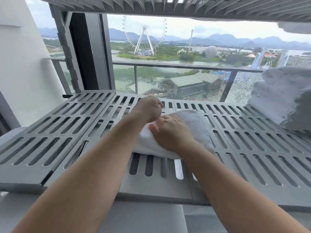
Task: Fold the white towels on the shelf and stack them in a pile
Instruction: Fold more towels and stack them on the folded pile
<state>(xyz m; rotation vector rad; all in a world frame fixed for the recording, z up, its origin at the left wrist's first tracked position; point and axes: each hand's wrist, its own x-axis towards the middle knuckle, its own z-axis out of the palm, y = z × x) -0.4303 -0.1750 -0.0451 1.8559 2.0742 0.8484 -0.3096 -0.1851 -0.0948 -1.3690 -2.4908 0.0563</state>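
A folded white towel (193, 125) lies in the middle of the grey slotted shelf (55, 125). My right hand (170, 130) lies flat on top of it, fingers straight, pressing it down. My left hand (149, 108) is over the towel's far left corner with its fingers curled downward; whether they pinch the cloth is hidden behind the hand. A heap of white towels (284, 96) sits at the shelf's right end.
Another slatted shelf (168, 5) runs overhead, with a white towel edge (296, 27) at its right. Behind the shelf are a glass balcony railing (168, 66) and a white wall (18, 64) on the left.
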